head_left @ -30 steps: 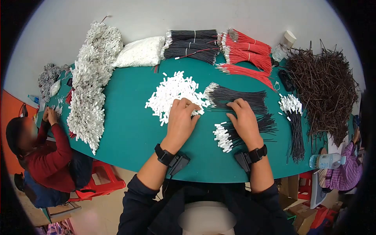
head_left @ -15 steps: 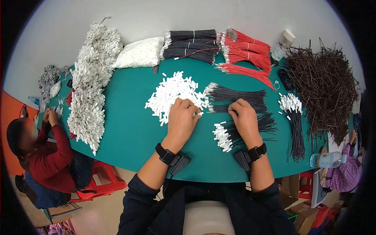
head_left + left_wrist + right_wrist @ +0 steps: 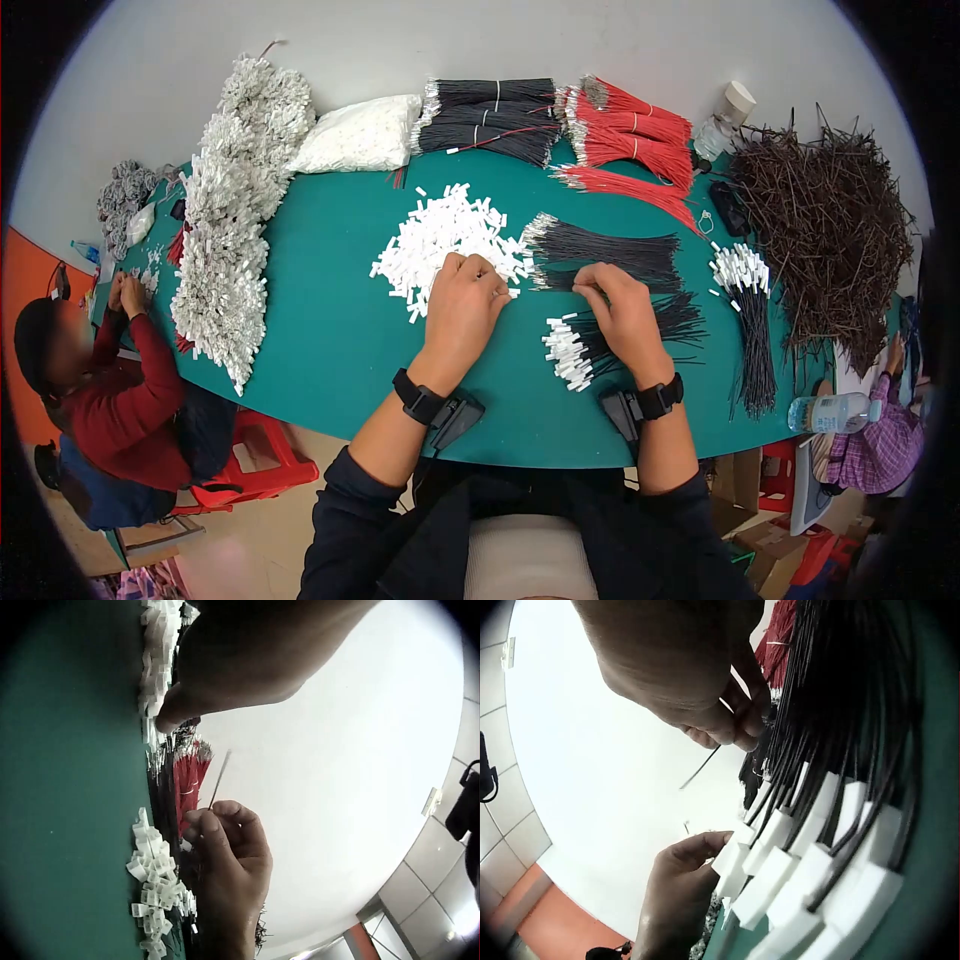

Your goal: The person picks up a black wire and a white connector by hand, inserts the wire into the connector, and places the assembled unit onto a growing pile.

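Note:
My left hand (image 3: 463,312) is at the right front edge of a heap of white plastic connector housings (image 3: 440,225), pinching one housing (image 3: 514,293) at its fingertips. To the right, my right hand (image 3: 625,310) pinches a thin black wire (image 3: 699,769) between thumb and fingertips; its free end sticks out past them in both wrist views. Beneath and beyond that hand lies a bundle of loose black wires (image 3: 610,245) with bare metal ends. Nearer me, several black wires fitted with white housings (image 3: 567,355) lie partly under the right hand.
A tied bunch of housed black wires (image 3: 745,300) lies at right, beside a brown tangled heap (image 3: 825,230). Red wire bundles (image 3: 635,125), black bundles (image 3: 490,110) and a white bag (image 3: 360,133) line the back. A long white connector heap (image 3: 225,230) separates me from a seated person (image 3: 110,400).
My right thumb and fingers were apart over the wires; they have closed in a pinch and moved slightly left with a wire. The left hand has hardly moved.

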`<state>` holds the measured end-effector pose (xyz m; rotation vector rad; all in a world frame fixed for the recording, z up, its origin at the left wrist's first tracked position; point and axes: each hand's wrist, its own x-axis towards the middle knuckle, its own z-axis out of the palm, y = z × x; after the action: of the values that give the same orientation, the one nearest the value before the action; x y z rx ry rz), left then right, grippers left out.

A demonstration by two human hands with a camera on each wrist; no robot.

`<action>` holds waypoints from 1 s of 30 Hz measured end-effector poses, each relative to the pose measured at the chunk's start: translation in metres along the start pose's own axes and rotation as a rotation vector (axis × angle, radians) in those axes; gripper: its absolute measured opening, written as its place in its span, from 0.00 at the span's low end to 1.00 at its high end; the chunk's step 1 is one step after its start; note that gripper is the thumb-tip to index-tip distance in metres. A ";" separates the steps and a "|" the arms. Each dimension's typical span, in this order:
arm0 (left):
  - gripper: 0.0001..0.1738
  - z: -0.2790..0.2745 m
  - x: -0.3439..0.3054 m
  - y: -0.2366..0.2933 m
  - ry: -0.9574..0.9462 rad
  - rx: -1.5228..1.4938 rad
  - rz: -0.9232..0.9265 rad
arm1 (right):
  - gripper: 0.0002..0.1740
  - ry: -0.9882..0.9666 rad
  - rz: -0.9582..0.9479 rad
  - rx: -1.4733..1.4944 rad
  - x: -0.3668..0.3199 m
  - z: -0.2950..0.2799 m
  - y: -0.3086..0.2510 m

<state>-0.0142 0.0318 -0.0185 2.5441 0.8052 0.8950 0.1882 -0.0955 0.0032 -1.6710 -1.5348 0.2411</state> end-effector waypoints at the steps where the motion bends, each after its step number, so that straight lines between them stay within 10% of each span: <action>1: 0.10 -0.001 0.000 0.001 0.001 0.000 -0.001 | 0.08 -0.001 -0.001 0.000 0.001 0.001 0.000; 15: 0.10 0.001 -0.002 0.010 -0.112 -0.851 -0.365 | 0.08 0.108 -0.001 0.104 0.001 -0.007 -0.017; 30: 0.06 0.000 -0.005 0.015 -0.156 -0.885 -0.353 | 0.06 0.037 -0.038 0.138 0.001 -0.001 -0.025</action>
<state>-0.0121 0.0171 -0.0138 1.6156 0.5934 0.7040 0.1708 -0.0978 0.0206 -1.5286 -1.4870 0.2878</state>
